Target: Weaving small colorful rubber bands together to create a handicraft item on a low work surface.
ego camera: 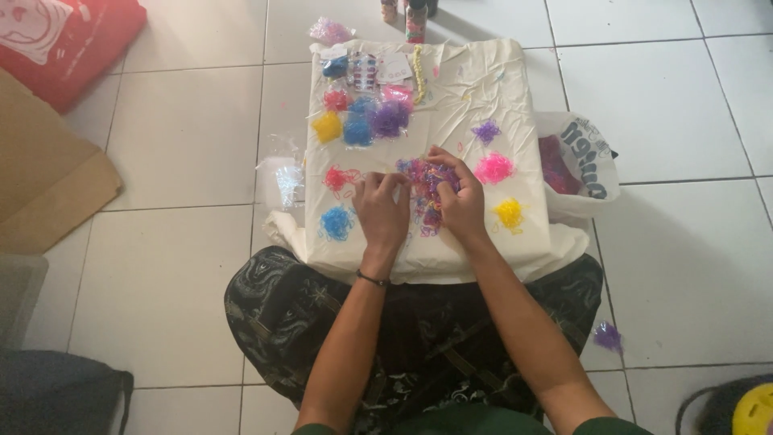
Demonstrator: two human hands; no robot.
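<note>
sorting by colour, i see both hands, left hand point(382, 211) and right hand point(460, 199), pinching into the mixed heap of tiny multicoloured rubber bands point(425, 193) on the cream cloth sheet point(515, 89); the small yellow band pile point(509, 213) and bright pink band pile point(493, 168) are done, much of the heap remains.

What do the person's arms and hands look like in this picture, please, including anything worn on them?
Both forearms are bare down to the hands. The left hand has a thin dark band around its wrist; the right hand wears nothing that shows: no glove, ring or watch. Green sleeves begin near the elbows at the bottom edge of the view.
</note>
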